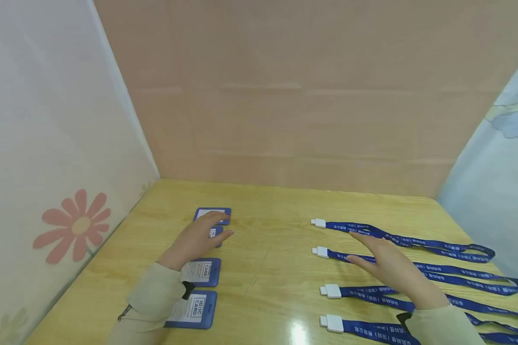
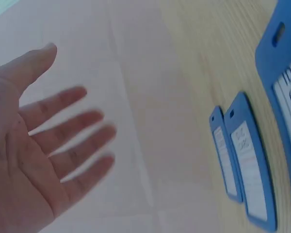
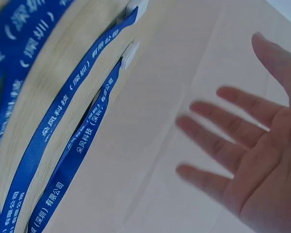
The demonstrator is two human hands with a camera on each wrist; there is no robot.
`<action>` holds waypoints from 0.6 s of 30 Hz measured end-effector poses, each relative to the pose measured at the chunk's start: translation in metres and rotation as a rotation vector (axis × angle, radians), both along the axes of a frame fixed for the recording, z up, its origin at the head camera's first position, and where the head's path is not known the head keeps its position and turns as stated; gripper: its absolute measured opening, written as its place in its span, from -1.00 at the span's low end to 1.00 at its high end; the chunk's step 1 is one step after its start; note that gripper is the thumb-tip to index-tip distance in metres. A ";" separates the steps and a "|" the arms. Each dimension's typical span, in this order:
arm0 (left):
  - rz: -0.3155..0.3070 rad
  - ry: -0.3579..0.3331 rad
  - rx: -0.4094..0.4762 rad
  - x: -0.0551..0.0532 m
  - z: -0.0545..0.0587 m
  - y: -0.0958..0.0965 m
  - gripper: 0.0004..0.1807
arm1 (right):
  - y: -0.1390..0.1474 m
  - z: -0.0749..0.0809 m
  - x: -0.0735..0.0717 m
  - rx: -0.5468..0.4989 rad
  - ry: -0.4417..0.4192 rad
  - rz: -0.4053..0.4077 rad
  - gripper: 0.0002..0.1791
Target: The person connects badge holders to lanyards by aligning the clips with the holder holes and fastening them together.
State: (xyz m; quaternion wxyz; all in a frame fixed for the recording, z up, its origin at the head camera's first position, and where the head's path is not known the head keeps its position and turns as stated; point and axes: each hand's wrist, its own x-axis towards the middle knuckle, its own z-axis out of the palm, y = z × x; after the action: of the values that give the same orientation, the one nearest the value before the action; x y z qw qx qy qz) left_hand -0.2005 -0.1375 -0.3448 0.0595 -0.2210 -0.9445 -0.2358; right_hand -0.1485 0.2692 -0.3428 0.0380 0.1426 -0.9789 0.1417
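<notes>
Several blue ID card holders lie in a column on the left of the table; the nearest holder (image 1: 208,310) shows a white insert marked ID/IC CARD. Above the two far ones hovers my left hand (image 1: 197,241), fingers extended and spread, holding nothing. It partly hides the farthest card holder (image 1: 227,211). On the right, several blue lanyards with white plastic clips are laid out in rows, among them the farthest lanyard (image 1: 440,243). My right hand (image 1: 390,263) is held over the middle lanyards, its fingers spread and nothing in them. The left wrist view shows the card holders (image 2: 254,170) apart from the palm.
The wooden table (image 1: 267,268) ends at a plain beige backdrop (image 1: 293,105). A pale cloth (image 1: 60,120) with a pink flower borders the left side, and a light blue cloth (image 1: 496,177) the right. Bare tabletop lies between the holders and lanyards.
</notes>
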 end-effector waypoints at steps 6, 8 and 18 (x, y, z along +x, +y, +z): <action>-0.109 -0.103 0.013 0.019 0.005 -0.020 -0.87 | 0.000 -0.004 0.018 0.004 -0.070 0.040 -0.53; -0.148 -0.188 -0.021 0.026 0.002 -0.026 -0.88 | 0.000 -0.006 0.023 0.009 -0.119 0.068 -0.60; -0.143 -0.445 -0.048 0.060 -0.021 -0.046 -0.62 | -0.008 -0.023 0.037 0.030 -0.230 0.209 -0.69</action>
State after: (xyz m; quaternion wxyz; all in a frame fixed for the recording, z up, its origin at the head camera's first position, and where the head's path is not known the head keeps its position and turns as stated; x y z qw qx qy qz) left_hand -0.1407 -0.1836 -0.3662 -0.1721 -0.2311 -0.9217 -0.2596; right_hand -0.1114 0.2611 -0.3655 -0.0914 0.2270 -0.9586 0.1455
